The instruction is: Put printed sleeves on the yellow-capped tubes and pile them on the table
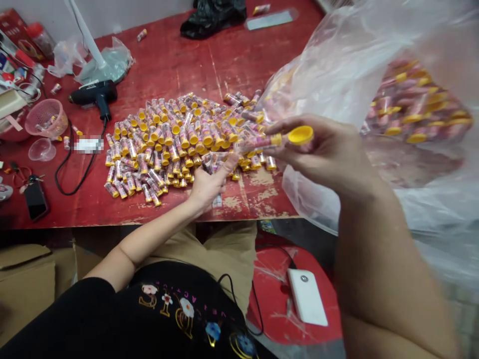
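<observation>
Many small clear tubes with yellow caps and pink wrapping lie in a wide pile [172,137] on the red table [164,65]. At the pile's front edge is my left hand [209,184], thumb stretched towards the right, fingers curled round clear wrapped tubes partly hidden by the hand. My right hand [322,149] is raised over the pile's right side, pinching yellow-capped tubes [300,135] between thumb and fingers. Right beside it stands a big translucent plastic bag [337,75], with more yellow-capped tubes showing through its opening.
On the left are a black heat gun [95,93], a pink basket [47,117], a phone [35,199] and a lamp base [108,65]. A black bag [213,17] lies at the back. Below the table edge, a white power bank [307,296] rests on a red stool [273,279].
</observation>
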`<state>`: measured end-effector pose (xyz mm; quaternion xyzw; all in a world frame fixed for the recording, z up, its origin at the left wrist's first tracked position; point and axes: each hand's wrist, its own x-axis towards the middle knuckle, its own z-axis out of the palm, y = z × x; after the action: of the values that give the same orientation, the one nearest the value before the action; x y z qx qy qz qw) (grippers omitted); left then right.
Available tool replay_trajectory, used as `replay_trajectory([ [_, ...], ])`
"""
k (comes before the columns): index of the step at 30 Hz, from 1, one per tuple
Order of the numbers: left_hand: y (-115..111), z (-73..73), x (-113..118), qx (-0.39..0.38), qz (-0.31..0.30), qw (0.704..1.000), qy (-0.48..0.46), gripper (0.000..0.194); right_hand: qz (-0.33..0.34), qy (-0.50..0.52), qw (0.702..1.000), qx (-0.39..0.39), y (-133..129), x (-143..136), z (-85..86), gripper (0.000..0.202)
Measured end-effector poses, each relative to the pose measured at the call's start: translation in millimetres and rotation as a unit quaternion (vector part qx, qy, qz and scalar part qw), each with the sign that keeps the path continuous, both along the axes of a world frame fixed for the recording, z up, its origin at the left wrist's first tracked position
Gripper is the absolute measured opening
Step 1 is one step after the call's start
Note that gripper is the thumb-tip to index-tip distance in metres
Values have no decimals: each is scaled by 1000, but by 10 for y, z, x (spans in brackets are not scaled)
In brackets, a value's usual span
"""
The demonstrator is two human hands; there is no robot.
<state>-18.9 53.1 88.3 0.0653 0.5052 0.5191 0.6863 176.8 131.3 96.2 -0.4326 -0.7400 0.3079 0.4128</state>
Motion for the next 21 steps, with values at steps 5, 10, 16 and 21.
replay_trajectory([
  [5, -172, 56, 137, 66, -27, 997, 25, 49, -26, 23, 999, 10, -646, -33, 125, 31],
  [10, -307, 127, 157, 115, -37, 992, 40, 43, -23, 42, 998, 27, -728, -26, 107, 26],
  [16, -333, 140, 145, 128, -34, 989, 58, 28, -10, 62, 997, 53, -764, -56, 124, 27],
  [21, -299, 95, 120, 139, -23, 989, 42, 28, -19, 54, 997, 55, -763, -81, 103, 28],
])
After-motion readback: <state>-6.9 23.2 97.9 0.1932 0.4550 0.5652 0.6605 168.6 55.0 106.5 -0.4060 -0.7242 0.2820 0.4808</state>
